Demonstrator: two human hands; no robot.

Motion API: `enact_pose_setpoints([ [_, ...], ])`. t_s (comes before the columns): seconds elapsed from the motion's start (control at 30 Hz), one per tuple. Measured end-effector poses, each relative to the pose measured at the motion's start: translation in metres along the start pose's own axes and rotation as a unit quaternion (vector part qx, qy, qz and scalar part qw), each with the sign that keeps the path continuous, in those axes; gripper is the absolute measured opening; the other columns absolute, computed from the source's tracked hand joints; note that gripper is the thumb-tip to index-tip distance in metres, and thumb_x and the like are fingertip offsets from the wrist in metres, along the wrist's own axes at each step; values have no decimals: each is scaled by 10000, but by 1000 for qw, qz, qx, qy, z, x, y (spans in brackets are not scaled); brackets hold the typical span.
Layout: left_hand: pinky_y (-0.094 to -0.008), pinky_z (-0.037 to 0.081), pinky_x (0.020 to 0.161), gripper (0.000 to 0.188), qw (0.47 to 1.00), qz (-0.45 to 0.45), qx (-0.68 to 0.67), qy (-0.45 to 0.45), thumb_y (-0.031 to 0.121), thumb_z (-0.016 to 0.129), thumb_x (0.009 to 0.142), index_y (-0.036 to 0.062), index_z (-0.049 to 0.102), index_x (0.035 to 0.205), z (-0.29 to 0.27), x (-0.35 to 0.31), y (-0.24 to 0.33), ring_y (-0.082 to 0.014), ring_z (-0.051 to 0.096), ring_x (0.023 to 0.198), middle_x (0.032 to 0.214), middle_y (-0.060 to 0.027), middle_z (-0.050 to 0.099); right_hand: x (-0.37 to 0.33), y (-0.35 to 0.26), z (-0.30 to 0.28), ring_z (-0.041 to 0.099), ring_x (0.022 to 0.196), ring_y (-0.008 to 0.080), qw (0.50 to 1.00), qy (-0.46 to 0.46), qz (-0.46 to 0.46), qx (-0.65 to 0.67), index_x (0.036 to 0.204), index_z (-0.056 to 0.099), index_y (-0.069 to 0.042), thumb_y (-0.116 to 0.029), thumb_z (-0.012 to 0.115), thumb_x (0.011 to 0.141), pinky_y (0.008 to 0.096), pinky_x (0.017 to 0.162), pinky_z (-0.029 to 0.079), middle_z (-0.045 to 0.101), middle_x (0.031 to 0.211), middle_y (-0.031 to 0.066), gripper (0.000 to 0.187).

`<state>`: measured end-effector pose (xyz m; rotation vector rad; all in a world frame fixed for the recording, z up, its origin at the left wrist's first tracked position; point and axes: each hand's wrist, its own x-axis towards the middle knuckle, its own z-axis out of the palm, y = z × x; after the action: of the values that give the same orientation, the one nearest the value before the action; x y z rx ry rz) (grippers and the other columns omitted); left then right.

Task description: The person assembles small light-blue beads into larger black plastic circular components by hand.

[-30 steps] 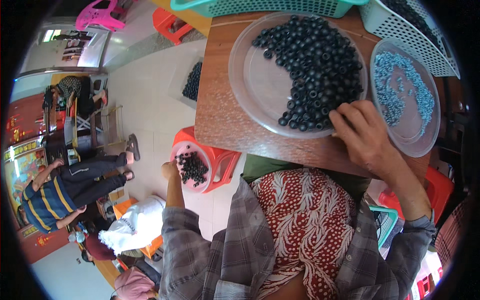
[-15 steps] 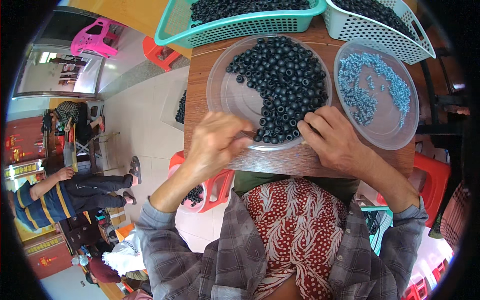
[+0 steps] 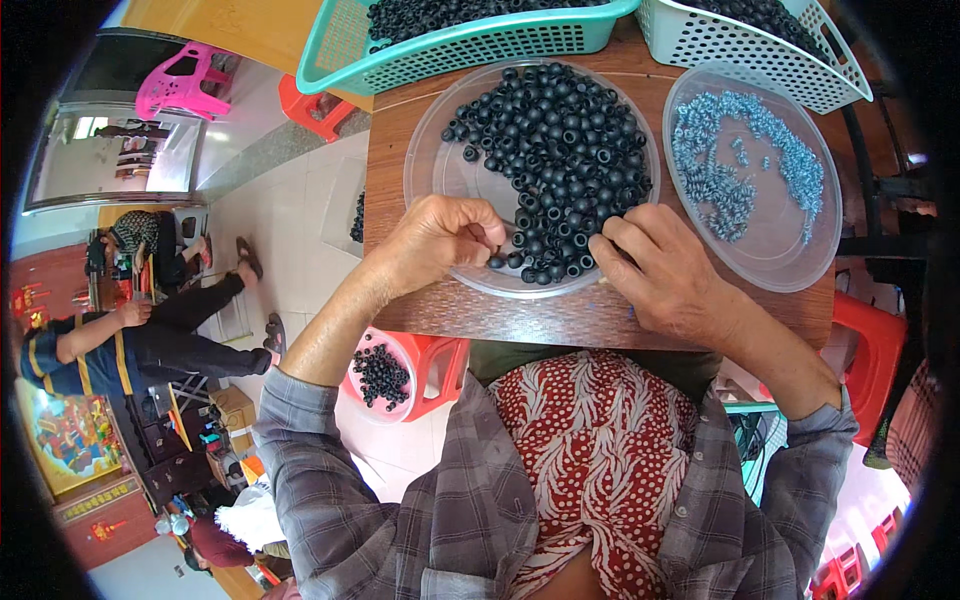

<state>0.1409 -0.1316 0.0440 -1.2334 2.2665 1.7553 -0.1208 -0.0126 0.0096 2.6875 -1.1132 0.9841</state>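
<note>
A round clear plastic tub on the brown table holds a heap of small black hollow balls, each with a round hole. At its near left rim is my left hand, thumb and fingers pinched together next to a few of the balls. What is in that pinch is hidden. Over the near right rim, my right hand has its fingers curled closed beside the heap; whatever they hold is too small to name. To the right sits a clear oval tub with small silvery-blue ridged pieces.
A teal basket and a white basket, both with black balls, stand along the far side. Below the table at left, a pink basin with black balls rests by a red stool. A person walks at far left.
My left hand has moved slightly up, and its fingers are now drawn into a pinch. The right hand stays nearly in place. The person at the left has stepped along the floor.
</note>
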Motion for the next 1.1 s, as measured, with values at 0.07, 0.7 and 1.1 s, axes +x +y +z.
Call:
enact_pose_setpoints([
  [0.07,-262,512,790,165,1000,-14,-18,-6,-109,624,782,9,648,895,-3,-2,-1,-107,600,890,976,-24,651,1,0,0,504,884,259,1000,-4,0,-5,983,584,74,-94,595,687,361,714,444,530,959,147,341],
  [0.7,-359,516,664,266,952,180,239,56,41,732,742,18,582,960,25,-2,7,-252,650,752,863,-111,599,-1,-1,2,498,880,260,1000,-7,9,-7,982,585,68,-113,584,699,363,706,438,527,972,151,336],
  [1.1,-382,512,663,275,926,195,322,40,72,735,747,10,590,972,21,0,10,-310,645,800,906,-131,614,1,0,2,504,872,265,1000,-3,4,-10,977,584,69,-108,589,685,365,700,437,533,974,158,342],
])
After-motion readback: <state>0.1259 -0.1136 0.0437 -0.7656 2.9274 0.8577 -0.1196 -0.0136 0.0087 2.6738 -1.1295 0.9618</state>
